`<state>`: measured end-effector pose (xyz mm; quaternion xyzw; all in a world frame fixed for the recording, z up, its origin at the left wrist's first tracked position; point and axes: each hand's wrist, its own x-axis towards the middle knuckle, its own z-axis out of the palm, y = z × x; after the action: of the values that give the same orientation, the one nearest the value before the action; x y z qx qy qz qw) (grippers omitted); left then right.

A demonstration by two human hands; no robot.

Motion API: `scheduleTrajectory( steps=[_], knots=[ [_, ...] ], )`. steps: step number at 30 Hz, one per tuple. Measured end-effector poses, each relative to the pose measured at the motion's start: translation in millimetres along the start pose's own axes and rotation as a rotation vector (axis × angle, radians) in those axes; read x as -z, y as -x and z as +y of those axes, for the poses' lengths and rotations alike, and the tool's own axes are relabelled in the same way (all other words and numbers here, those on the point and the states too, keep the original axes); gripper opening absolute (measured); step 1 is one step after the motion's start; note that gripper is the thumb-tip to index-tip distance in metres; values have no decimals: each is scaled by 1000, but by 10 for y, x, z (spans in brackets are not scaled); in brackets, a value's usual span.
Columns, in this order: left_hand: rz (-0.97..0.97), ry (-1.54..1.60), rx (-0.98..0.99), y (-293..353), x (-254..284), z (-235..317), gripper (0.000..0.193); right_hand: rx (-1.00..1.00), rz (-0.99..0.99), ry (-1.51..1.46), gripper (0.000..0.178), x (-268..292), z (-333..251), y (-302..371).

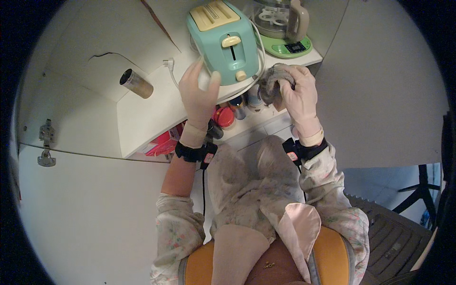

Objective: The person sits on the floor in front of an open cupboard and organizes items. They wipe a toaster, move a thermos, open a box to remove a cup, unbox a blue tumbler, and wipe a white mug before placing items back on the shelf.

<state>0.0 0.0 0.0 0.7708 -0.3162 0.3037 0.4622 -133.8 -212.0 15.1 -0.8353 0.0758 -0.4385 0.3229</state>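
We discern small pale characters on the dark rectangular display (295,48) of the rounded green plastic base (275,49) and marks on the black wristbands' (187,152) red patches (208,157); none is clearly readable.

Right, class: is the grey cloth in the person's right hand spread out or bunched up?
Bunched up: the grey cloth shows thick, crumpled folds where the right hand grips it.

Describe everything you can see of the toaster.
The toaster is turquoise, plastic-looking and rounded, with a cream top bearing long recesses, a cream lever high in a dark vertical slot, and a cream knob below. It stands upright on the white shelf, a white cord curving past its right side. The left hand is at its left side, thumb in front; contact is unclear.
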Motion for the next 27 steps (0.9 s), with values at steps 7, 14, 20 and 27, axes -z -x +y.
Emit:
scheduleTrajectory(
  steps=[7, 14, 20, 27],
  knots=[
    [75, 42, -469, -943, -96, 194, 24, -144, 213, -202, 29, -571, -538, -407],
    [48, 125, -446, -961, -205, 107, 19, -270, 115, -8, 28, -1009, -469, -193],
    [9, 176, -405, -977, -180, 52, 19, -329, 169, -236, 28, -850, -387, -291],
    [-57, 83, -367, -889, -132, 95, 35, -81, 83, 33, 26, -809, -476, -496]
  ],
)
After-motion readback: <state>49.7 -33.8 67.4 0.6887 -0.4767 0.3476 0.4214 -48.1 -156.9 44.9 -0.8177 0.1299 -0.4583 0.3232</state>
